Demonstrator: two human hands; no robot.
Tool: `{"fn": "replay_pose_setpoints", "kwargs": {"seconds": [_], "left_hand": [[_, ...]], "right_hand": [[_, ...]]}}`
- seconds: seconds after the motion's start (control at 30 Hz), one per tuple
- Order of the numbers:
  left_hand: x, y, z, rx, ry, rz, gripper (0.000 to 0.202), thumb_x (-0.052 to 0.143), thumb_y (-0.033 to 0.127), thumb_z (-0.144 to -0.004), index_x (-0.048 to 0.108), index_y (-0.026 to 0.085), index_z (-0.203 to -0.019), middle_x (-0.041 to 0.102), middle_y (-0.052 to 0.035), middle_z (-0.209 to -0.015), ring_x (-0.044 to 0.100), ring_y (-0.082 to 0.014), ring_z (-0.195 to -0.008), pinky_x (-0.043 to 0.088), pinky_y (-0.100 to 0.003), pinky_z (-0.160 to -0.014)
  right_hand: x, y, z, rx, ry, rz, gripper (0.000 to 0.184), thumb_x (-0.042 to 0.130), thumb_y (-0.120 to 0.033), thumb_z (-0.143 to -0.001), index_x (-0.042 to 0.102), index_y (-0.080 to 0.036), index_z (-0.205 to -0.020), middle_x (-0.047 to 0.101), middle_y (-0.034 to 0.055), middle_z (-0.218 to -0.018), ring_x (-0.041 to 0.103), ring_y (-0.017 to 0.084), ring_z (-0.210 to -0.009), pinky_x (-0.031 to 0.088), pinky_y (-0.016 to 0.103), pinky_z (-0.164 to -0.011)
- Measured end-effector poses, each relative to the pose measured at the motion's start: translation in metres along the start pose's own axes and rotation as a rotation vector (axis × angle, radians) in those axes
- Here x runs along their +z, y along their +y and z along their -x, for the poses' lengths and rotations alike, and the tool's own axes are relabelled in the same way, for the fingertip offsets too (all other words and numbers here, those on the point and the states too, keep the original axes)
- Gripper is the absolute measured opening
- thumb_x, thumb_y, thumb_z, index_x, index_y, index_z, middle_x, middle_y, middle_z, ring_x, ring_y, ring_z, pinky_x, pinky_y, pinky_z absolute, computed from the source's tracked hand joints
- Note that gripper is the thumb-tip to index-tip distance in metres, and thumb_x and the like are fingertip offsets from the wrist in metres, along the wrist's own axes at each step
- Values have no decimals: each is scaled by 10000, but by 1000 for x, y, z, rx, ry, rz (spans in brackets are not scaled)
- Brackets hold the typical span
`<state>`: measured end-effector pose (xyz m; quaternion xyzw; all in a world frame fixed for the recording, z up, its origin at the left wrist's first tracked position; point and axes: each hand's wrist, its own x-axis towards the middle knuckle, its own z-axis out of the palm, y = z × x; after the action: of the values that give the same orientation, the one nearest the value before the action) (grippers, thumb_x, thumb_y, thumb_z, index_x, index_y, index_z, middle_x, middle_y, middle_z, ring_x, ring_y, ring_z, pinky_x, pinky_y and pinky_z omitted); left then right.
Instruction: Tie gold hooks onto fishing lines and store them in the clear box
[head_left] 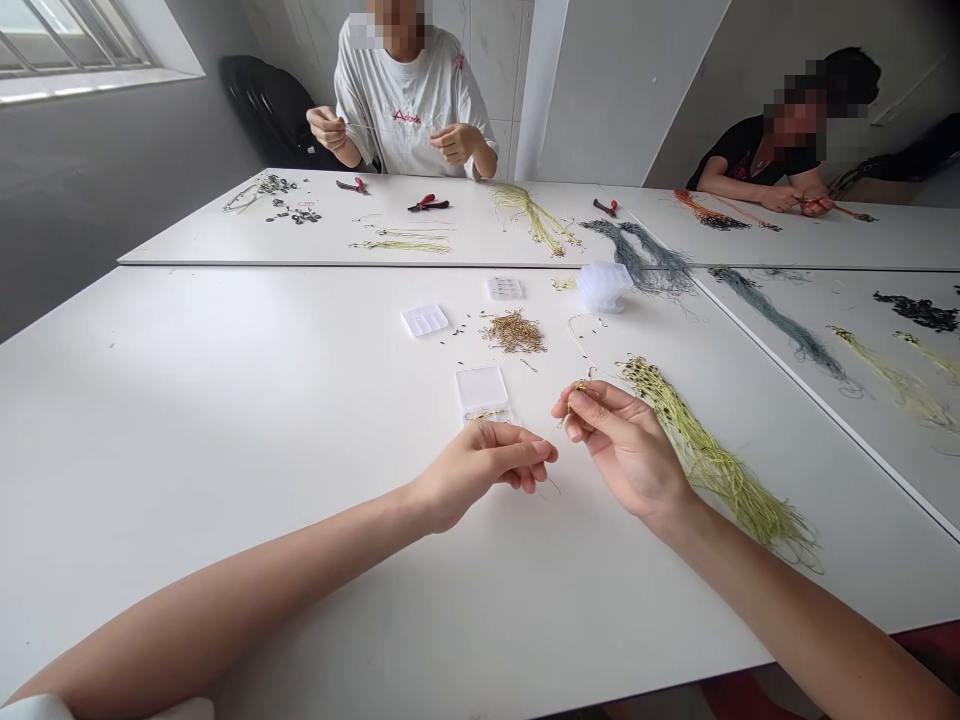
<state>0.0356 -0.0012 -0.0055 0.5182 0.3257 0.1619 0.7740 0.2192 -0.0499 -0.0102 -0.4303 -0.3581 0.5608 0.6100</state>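
My left hand [510, 455] is closed in a pinch on a thin line, whose loose end hangs below the fingers. My right hand [619, 435] pinches a small coiled yellow-green cord [579, 388] with a little metal part on it. Between the two hands the line runs short and taut. Just behind my left hand stands an open clear plastic box [482, 388] with yellow-green pieces in it. Beside my right hand lies a long bundle of yellow-green cords [712, 460] with dark ends. Farther back is a pile of small gold metal clips [516, 331].
Two small compartment boxes [425, 320] and a stack of clear boxes [604, 287] stand behind the pile. Blue-grey cord bundles [637, 255] lie at the back right. Across the table a person in white [409, 100] holds a line; pliers [429, 203] lie nearby. Another person sits far right.
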Motion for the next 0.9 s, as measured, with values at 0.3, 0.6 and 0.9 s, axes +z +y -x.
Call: {"fn": "replay_pose_setpoints", "kwargs": {"seconds": [0.3,0.6,0.9], "left_hand": [[-13,32,5,191,78,-495,259,630,399,-868,709,158,-819,612,-13,-725,508,-109,-671,412,-239,-619],[-17,29,6,757,101,-930,194,540,210,-941,727,156,-950,601,-30,-779,539,-91,-676,456,-223,-650],[-18,28,4,757,87,-921,204,527,218,-951,716,145,-928,604,-39,-792,545,-95,-668,455,-238,-638]], "right_hand": [[-6,-4,-4,123,-90,1,61,734,-261,-820,747,-202,-821,670,21,-762,520,99,-653,444,246,-654],[-3,-6,-2,229,-305,117,84,731,-260,-821,763,-182,-818,684,34,-731,517,99,-619,436,264,-651],[-2,-7,-1,267,-397,155,86,726,-250,-817,746,-166,-810,674,36,-707,515,113,-594,435,287,-639]]}}
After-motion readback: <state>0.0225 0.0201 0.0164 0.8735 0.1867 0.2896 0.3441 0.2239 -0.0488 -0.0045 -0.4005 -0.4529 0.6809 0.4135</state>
